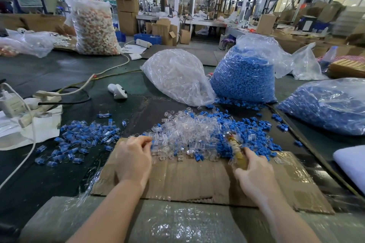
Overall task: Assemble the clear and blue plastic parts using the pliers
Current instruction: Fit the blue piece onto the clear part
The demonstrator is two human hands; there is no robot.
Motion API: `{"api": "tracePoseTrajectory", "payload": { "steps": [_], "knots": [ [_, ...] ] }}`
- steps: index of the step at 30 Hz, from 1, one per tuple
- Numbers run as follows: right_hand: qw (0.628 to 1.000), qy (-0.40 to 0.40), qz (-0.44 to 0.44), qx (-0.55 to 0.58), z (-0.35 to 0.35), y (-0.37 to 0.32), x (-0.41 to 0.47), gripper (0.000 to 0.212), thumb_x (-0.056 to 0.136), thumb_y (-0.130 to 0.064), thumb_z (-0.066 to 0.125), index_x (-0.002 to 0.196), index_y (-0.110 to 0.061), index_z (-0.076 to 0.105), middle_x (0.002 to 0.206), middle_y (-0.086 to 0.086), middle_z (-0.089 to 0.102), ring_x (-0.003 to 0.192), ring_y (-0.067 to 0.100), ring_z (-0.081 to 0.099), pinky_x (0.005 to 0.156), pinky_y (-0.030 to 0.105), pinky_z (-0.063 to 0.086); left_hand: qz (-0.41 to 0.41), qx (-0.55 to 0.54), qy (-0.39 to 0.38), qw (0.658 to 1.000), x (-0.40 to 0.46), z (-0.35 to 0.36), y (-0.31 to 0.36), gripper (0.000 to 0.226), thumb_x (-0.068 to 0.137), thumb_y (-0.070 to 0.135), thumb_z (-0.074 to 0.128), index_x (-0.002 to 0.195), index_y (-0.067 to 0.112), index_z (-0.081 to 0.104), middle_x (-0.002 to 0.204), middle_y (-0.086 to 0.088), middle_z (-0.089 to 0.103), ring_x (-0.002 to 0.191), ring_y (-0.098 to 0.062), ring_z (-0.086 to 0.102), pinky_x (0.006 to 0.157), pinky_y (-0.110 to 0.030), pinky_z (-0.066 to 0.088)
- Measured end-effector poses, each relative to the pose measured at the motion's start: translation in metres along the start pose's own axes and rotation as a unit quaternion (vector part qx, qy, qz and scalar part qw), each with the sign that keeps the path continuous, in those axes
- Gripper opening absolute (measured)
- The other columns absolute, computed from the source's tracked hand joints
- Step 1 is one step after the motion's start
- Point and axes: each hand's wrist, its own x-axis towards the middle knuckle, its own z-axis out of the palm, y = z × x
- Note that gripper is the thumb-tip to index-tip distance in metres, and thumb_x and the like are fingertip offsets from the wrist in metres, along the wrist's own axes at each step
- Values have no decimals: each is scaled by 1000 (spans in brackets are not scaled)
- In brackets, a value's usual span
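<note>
- Left hand point(134, 156) sat lower centre-left of frame, fingers point(145, 141) curled narrow at the left edge of the clear parts point(183, 134); touching the pile, but whether a piece was actually pinched couldn't be told.
- Right hand point(251, 169) lower centre-right, wrapped around the pliers point(238, 151) handles. Tool blurred; long axis ran up and slightly left in frame, nose end sunk in the heap where clear met blue.
- Blue parts point(233, 142) lay center-right, just left of and above the pliers' nose, mixing w/ the clear ones on the cardboard sheet point(197, 179) atop the counter point(49, 73).
- Key relation: clear pile lay directly right of the left fingers, betw. the two hands; left hand nearer the clear, right nearer the blue.
- Judgement: next move prob. called for the left hand to bring a part rightward toward the pliers' nose.
- Finished blue-and-clear pieces point(79, 138) lay scattered left of centre, apart from both hands.
</note>
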Motion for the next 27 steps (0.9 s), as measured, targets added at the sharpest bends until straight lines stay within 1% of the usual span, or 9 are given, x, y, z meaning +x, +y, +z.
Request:
{"api": "tracePoseTrajectory", "payload": {
  "steps": [2,5,7,10,12,15,21,24,27],
  "knots": [
    [998,26,25,-50,-4,7,5,62,90,-29,57,144,-20,28,118,11,46,119,29,38,100,44,37,12,80,25,996,4,-3,-10,17,90,20,58,102,20,71,96,1,65,91,-18,47,79,-32,35],
    [992,47,56,-103,-6,15,14,66,90,-44,54,145,-21,24,138,14,40,130,32,32,103,47,31,-12,117,20,993,4,-4,-13,20,91,23,57,107,24,69,103,2,63,89,-15,37,79,-32,28],
    [986,51,73,-137,-6,20,17,66,90,-49,50,144,-21,25,141,15,37,131,32,31,103,48,31,-15,127,17,992,2,-1,-11,23,91,25,57,112,26,67,106,3,58,95,-16,35,82,-31,28],
    [980,55,82,-171,-5,25,20,63,90,-52,48,141,-21,29,140,17,36,129,33,32,102,49,32,33,71,-1,997,-6,5,0,23,89,20,60,110,21,66,103,4,56,101,-16,36,87,-27,30],
    [978,59,83,-180,-4,27,21,64,90,-53,47,141,-20,28,140,19,35,129,35,32,101,50,33,86,5,-33,996,-14,12,10,20,87,14,62,106,16,68,94,7,54,96,-10,39,77,-16,29],
    [974,69,82,-197,-2,29,20,69,90,-57,42,145,-20,22,141,18,34,129,34,32,101,48,34,147,-39,-98,983,-26,23,23,18,88,14,60,104,15,68,90,12,52,90,-4,45,73,-9,34],
    [971,56,80,-219,-2,27,25,72,91,-59,38,147,-18,19,144,16,32,133,32,29,107,49,28,162,-49,-157,973,-39,44,33,23,91,16,57,113,18,64,93,15,50,91,0,44,77,3,29],
    [964,83,48,-249,2,21,23,69,92,-59,35,146,-19,21,147,12,29,136,30,25,110,51,19,160,-41,-160,973,-40,48,32,25,92,17,55,116,19,62,95,15,48,92,0,43,76,1,29],
    [958,161,-66,-230,9,12,23,56,94,-45,45,142,-19,33,140,5,40,130,24,34,108,41,26,165,-36,-160,972,-40,49,30,29,92,18,55,120,20,59,101,14,48,94,1,43,79,0,30]
  ]
}}
